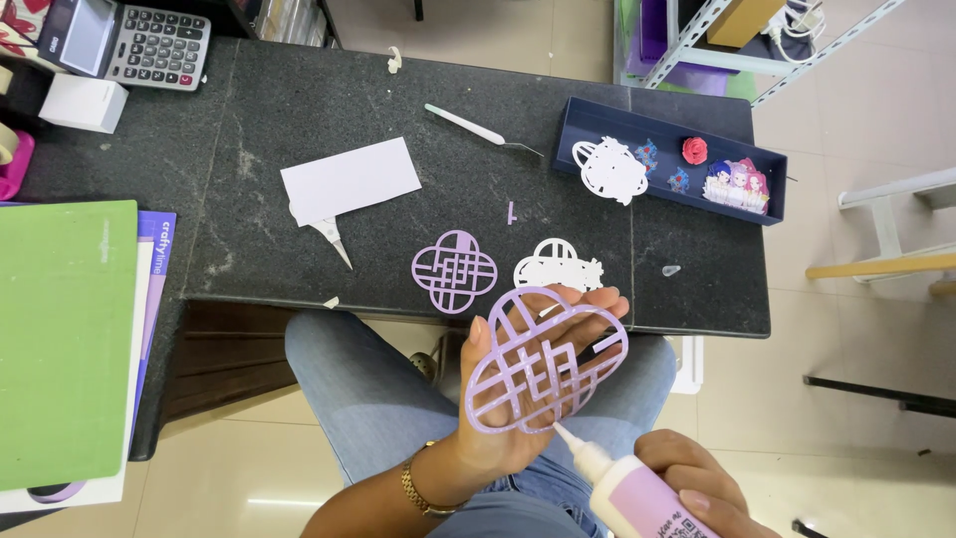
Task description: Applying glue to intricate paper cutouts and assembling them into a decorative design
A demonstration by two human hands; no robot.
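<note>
At the far left a green cutting mat (62, 339) overhangs the dark stone table (249, 120); a white card (350, 179) lies near the table's middle, with bare stone around it. A small lilac lattice cutout (454, 271) sits at the near edge. Just off that edge, over the lap, the left hand (518, 399) lies flat and open, palm up, bearing a large lilac lattice cutout (545, 359). The right hand (702, 488) is closed around a glue bottle (627, 488), its nozzle touching the cutout's lower rim. A navy tray (597, 115) sits at the right, near the far edge.
</note>
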